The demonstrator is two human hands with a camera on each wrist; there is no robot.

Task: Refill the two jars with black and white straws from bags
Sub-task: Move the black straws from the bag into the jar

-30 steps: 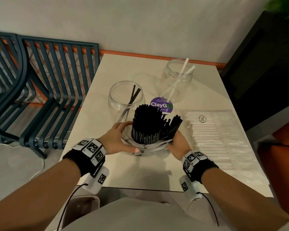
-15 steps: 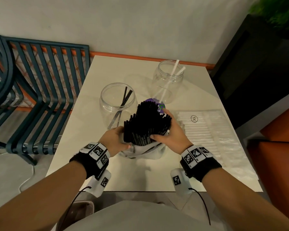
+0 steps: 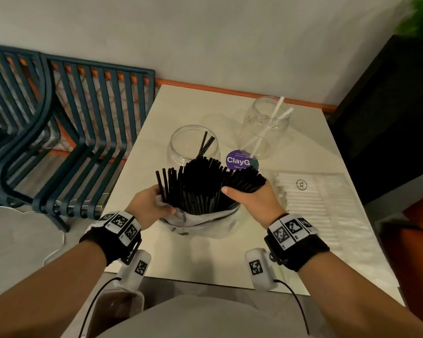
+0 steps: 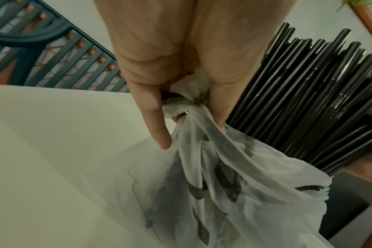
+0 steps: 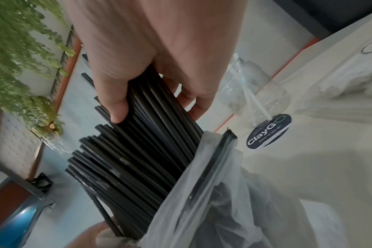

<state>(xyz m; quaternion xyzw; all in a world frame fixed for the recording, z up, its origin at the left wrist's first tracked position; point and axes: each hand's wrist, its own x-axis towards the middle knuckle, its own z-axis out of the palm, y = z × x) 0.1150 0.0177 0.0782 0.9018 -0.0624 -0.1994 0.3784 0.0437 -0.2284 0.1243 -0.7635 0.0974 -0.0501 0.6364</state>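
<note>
A thick bunch of black straws (image 3: 200, 184) (image 4: 312, 94) (image 5: 138, 159) stands in a crumpled clear plastic bag (image 3: 200, 222) (image 4: 223, 184) (image 5: 223, 193) at the table's middle. My left hand (image 3: 149, 203) (image 4: 181, 104) pinches the bunched edge of the bag. My right hand (image 3: 252, 198) (image 5: 155, 94) grips a handful of the straws, thumb in front. Behind stand a clear jar (image 3: 193, 147) with two black straws and a clear jar (image 3: 266, 123) (image 5: 265, 94) with two white straws. A flat bag of white straws (image 3: 310, 203) lies to the right.
A purple ClayGo sticker (image 3: 241, 161) (image 5: 269, 131) is on the white table (image 3: 205, 259). Dark blue slatted chairs (image 3: 71, 132) stand left of the table. A black cabinet (image 3: 388, 113) and plants are at the right, the wall behind.
My right hand came round from the bag's side to grip the straws and has pulled a handful toward the right. The straws now fan out wider in the bag.
</note>
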